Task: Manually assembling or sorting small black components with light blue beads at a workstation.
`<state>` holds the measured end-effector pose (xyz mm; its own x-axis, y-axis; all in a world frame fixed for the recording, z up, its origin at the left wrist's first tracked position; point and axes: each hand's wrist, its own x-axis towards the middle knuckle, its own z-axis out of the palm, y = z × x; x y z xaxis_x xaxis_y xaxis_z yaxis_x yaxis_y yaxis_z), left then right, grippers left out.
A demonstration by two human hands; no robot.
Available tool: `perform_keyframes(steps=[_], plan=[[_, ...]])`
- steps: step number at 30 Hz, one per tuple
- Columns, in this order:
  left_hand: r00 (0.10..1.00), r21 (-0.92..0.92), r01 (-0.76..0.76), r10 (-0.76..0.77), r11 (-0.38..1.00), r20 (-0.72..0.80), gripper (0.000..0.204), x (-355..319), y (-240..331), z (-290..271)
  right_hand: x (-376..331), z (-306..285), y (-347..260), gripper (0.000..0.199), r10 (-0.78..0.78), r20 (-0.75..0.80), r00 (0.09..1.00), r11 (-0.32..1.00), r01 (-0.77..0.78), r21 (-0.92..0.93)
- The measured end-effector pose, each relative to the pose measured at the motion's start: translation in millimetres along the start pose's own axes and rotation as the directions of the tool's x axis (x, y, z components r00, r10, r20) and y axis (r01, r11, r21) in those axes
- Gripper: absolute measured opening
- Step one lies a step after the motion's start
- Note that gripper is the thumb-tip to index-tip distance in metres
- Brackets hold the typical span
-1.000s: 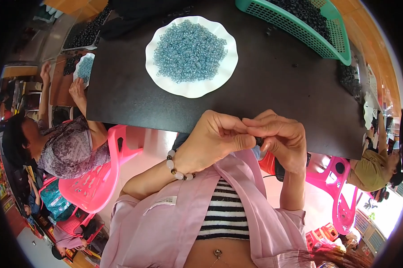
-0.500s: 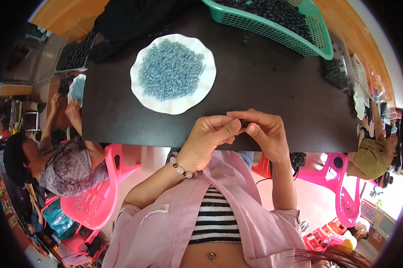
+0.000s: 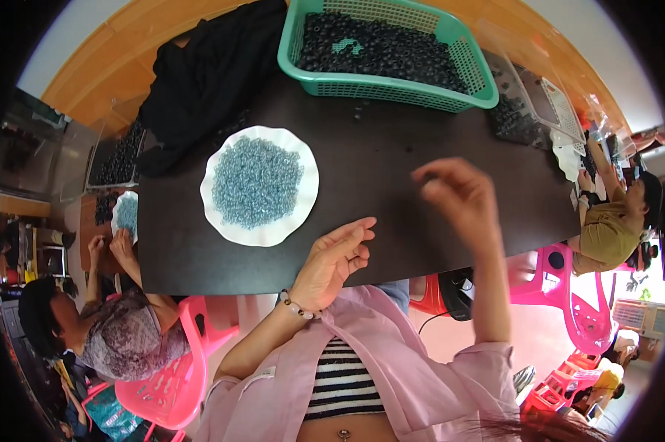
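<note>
My left hand (image 3: 334,261) is just over the near edge of the dark table (image 3: 362,166), to the right of the plate. Its fingers curl in and the thumb lies close to the forefinger; anything held there is hidden. Further right, my right hand (image 3: 465,199) is raised over the table and blurred by motion. Between its thumb and forefinger shows a small dark piece, too smeared to make out fully. A white wavy-rimmed plate (image 3: 312,177) holds a heap of small bluish clear rings (image 3: 255,180).
A green basket (image 3: 391,87) of small black rings (image 3: 391,55) stands at the back. Black cloth (image 3: 207,81) lies back left; a clear bin (image 3: 513,110) with black pieces stands right. Two people (image 3: 137,335) (image 3: 616,228) sit at either side near pink chairs (image 3: 163,394).
My hands have parted: the right lifted away to the right and forward, the left stayed low. The view has tilted up, bringing more of the green basket into sight.
</note>
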<state>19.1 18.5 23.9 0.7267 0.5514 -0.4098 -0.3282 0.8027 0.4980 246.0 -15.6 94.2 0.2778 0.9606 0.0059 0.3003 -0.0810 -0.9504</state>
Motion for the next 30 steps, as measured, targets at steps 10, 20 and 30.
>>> perform_keyframes(steps=[10,20,30], plan=[[0.998,0.032,-0.031,0.029,0.999,0.058,0.032,-4.7,-9.6,-6.7,122.4,-270.6,47.4,0.032,-0.372,-0.438,0.818,0.527,-0.202,-0.825],[0.994,0.03,-0.064,0.061,0.998,0.088,0.033,-6.9,-7.5,-13.8,99.6,-85.1,15.9,0.021,-0.469,-0.297,0.832,0.742,0.188,-0.644],[0.992,0.022,-0.05,0.047,0.999,0.114,0.034,-5.5,-8.9,-17.3,129.1,64.7,52.2,0.024,-0.58,0.164,0.798,0.502,0.509,-0.7]])
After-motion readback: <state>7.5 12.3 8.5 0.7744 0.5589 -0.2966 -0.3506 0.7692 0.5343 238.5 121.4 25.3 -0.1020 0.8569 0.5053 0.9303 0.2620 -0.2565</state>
